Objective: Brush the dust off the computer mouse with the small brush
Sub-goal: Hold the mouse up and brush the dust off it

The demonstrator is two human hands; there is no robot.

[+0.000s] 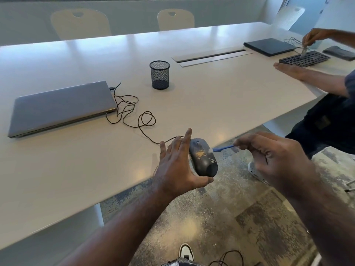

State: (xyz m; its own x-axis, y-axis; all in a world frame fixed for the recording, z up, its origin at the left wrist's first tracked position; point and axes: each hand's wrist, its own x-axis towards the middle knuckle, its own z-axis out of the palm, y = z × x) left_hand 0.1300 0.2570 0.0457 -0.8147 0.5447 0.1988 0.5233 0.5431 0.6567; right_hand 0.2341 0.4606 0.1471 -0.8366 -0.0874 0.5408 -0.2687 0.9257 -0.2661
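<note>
A person held a dark grey, dome-shaped computer mouse (pixel 203 158) just past the edge of the long white worktop (pixel 192 104), over the floor. The left hand (pixel 178 162) cradled it, thumb under its near end, fingers spread along its far side. The right hand (pixel 272 160) pinched a small blue-handled brush (pixel 222 148), its pale bristles touching the mouse's right flank beside yellowish dust. Short, light strokes off the worktop's side would probably work best.

Colours on the surface and the floor

The dark grey mouse (pixel 203 160) is showing yellow specks; the brush (pixel 223 149) is blue with white bristles, the surface (pixel 211 104) is looking white, the mesh cup (pixel 159 74) black, the carpet (pixel 221 217) mottled grey-beige.
</note>
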